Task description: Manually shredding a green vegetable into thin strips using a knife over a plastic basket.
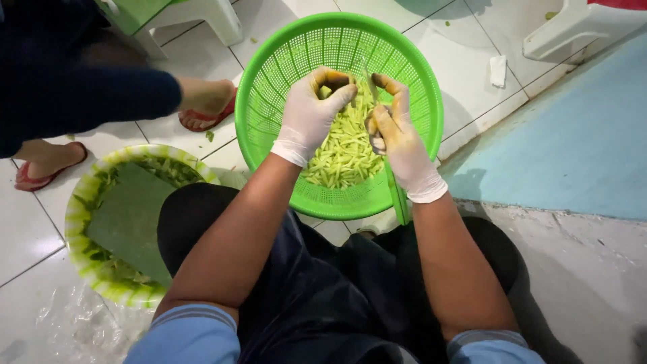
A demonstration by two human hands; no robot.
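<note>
left hand (309,111), gloved: closed round small green piece, frame centre. right hand (399,135), gloved: gripping knife (392,176), blade up. advice: short strokes, fingertips behind edge, over green basket (269,94) so strips (345,145) drop inside. lower left: bowl (77,209) of peelings.

Soft, even light fills the scene from above, leaving only faint shadows on the white floor tiles (465,74) and a dim patch over the dark lap, while wide-angle distortion bends the edges and slight motion blur softens the hands (306,114).
</note>
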